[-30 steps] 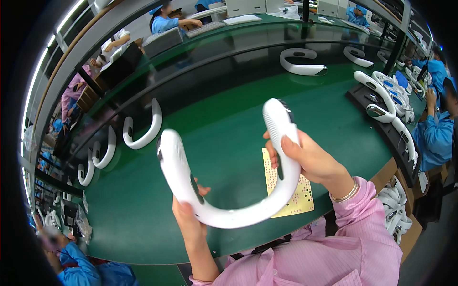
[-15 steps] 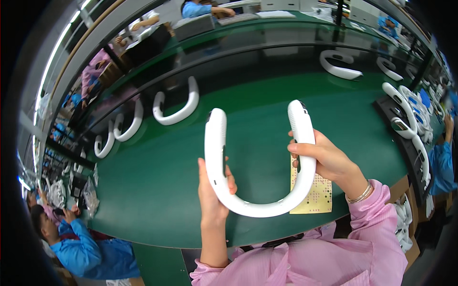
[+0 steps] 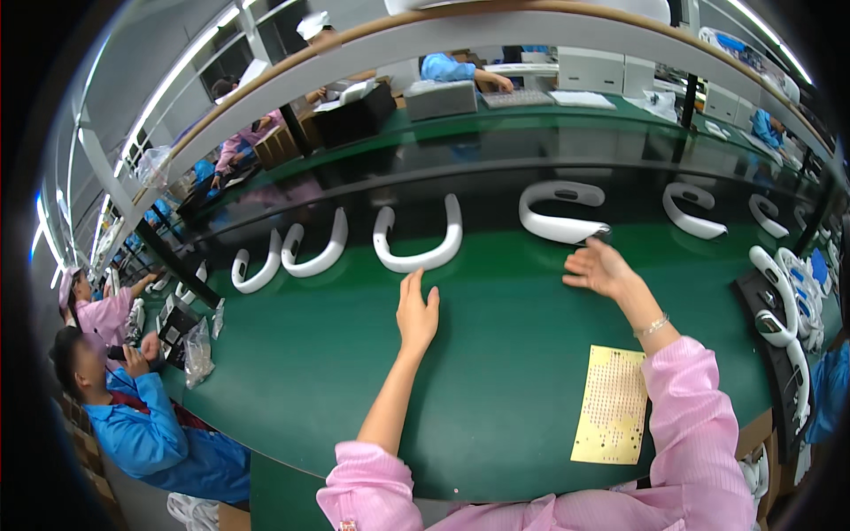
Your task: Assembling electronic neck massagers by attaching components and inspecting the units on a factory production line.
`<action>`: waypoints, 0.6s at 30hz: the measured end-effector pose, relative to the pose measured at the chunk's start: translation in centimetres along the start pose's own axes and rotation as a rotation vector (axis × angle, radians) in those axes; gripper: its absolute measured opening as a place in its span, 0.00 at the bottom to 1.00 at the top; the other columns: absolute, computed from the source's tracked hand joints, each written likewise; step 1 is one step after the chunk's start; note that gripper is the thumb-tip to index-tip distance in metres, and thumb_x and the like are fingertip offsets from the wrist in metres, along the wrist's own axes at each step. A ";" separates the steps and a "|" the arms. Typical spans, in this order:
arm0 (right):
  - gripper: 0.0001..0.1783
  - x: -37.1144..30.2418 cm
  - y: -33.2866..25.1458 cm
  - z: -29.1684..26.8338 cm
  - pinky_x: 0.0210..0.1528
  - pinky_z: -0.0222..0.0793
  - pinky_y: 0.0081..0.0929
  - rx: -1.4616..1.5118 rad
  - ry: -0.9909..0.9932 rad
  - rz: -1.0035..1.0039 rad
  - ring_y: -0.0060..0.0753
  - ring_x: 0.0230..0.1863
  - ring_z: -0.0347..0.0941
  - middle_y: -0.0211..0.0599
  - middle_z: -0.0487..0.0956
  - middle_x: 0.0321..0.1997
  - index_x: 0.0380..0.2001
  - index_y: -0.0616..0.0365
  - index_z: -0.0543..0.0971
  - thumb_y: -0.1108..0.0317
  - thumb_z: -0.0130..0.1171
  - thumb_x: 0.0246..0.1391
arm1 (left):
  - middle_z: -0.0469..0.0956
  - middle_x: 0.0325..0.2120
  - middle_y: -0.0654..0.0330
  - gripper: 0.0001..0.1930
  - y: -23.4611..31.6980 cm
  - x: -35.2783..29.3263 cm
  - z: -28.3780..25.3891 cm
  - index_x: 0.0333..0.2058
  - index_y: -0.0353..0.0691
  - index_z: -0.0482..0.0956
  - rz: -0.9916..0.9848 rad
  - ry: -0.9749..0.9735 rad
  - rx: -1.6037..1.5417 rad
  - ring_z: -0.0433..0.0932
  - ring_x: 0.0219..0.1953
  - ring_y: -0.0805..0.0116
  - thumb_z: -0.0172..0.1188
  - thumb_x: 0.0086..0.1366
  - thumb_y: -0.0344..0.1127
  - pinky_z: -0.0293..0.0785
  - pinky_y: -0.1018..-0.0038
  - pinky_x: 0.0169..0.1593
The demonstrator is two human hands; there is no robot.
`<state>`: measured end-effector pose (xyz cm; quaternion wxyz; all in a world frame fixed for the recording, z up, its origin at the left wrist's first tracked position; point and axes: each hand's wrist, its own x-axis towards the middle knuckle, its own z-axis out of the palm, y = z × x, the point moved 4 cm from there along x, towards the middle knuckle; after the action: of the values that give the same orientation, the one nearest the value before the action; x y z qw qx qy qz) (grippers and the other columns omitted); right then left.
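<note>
My left hand [image 3: 416, 316] holds nothing, its fingers stretched forward. Its fingertips come close to the curved bottom of a white U-shaped neck fan [image 3: 419, 263] standing at the far side of the green table. Farther right, my right hand [image 3: 602, 268] is open with its fingers apart. Just beyond it, another white neck fan [image 3: 553, 228] lies with its arms pointing right, one end right by my fingers. Whether they touch it I cannot tell. A yellow sheet with rows of small marks [image 3: 611, 407] lies on the table near my right forearm.
More neck fans line the back, such as one at left [image 3: 314, 263] and one at right [image 3: 695, 221]. A black tray [image 3: 768, 376] with white parts edges the right side. A clear plastic bag [image 3: 198, 356] lies at left, near a person in blue [image 3: 168, 442]. A shelf rail [image 3: 531, 22] runs overhead.
The neck fan that both hands held upright now lies at the back of the table, right of centre. Both hands have let go and reached forward. The view has shifted.
</note>
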<state>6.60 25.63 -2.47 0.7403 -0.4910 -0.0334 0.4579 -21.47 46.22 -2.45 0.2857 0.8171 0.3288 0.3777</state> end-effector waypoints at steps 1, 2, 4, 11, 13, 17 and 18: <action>0.26 -0.8 0.6 0.8 0.57 0.64 0.51 -0.113 -0.086 0.003 0.48 0.58 0.63 0.55 0.62 0.57 0.56 0.71 0.58 0.61 0.44 0.62 | 0.64 0.55 0.54 0.24 -0.5 1.4 0.3 0.55 0.40 0.66 0.086 0.044 0.162 0.65 0.56 0.55 0.56 0.59 0.32 0.66 0.67 0.54; 0.23 -1.6 1.2 1.3 0.56 0.67 0.46 -0.227 -0.166 0.002 0.45 0.54 0.67 0.53 0.67 0.53 0.54 0.71 0.62 0.64 0.46 0.61 | 0.63 0.56 0.54 0.26 -1.2 2.9 1.0 0.56 0.40 0.65 0.173 0.087 0.320 0.63 0.58 0.54 0.58 0.58 0.32 0.65 0.66 0.56; 0.19 -4.7 2.1 3.5 0.52 0.72 0.35 -0.394 -0.227 -0.059 0.37 0.47 0.72 0.46 0.73 0.44 0.49 0.70 0.68 0.68 0.49 0.58 | 0.62 0.58 0.54 0.28 -3.4 5.4 2.4 0.54 0.43 0.67 0.315 0.085 0.576 0.58 0.62 0.51 0.63 0.54 0.39 0.53 0.56 0.62; 0.36 -11.8 2.4 6.4 0.61 0.59 0.37 -1.212 -0.202 -0.782 0.45 0.60 0.60 0.47 0.64 0.59 0.58 0.64 0.60 0.70 0.61 0.46 | 0.76 0.32 0.53 0.17 2.0 7.1 1.8 0.35 0.38 0.72 0.483 -0.255 0.423 0.75 0.40 0.55 0.61 0.55 0.44 0.66 0.58 0.48; 0.46 -14.2 1.8 8.3 0.66 0.49 0.42 -1.543 -0.041 -1.185 0.51 0.66 0.51 0.49 0.56 0.64 0.62 0.61 0.54 0.70 0.65 0.40 | 0.77 0.30 0.52 0.17 9.5 3.6 -2.8 0.34 0.36 0.73 0.423 -0.415 0.240 0.75 0.36 0.53 0.61 0.55 0.45 0.69 0.60 0.40; 0.50 -16.9 0.3 7.8 0.63 0.53 0.46 -1.504 -0.171 -1.467 0.51 0.62 0.58 0.48 0.62 0.61 0.62 0.60 0.56 0.71 0.70 0.33 | 0.78 0.31 0.54 0.21 17.8 -2.7 -7.9 0.40 0.34 0.76 0.633 -0.670 -0.154 0.75 0.34 0.56 0.62 0.53 0.45 0.69 0.65 0.38; 0.41 -16.4 1.2 5.4 0.53 0.67 0.36 -1.182 -0.187 -1.331 0.44 0.50 0.72 0.44 0.73 0.49 0.56 0.61 0.63 0.74 0.69 0.35 | 0.78 0.31 0.54 0.23 19.1 -4.5 -9.3 0.43 0.33 0.75 0.661 -0.721 -0.273 0.75 0.35 0.57 0.61 0.53 0.44 0.69 0.66 0.39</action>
<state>-6.36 17.80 5.95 0.4731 -0.6319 -0.6021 -0.1199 -25.07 32.99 14.43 0.3506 0.9111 -0.1191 0.1814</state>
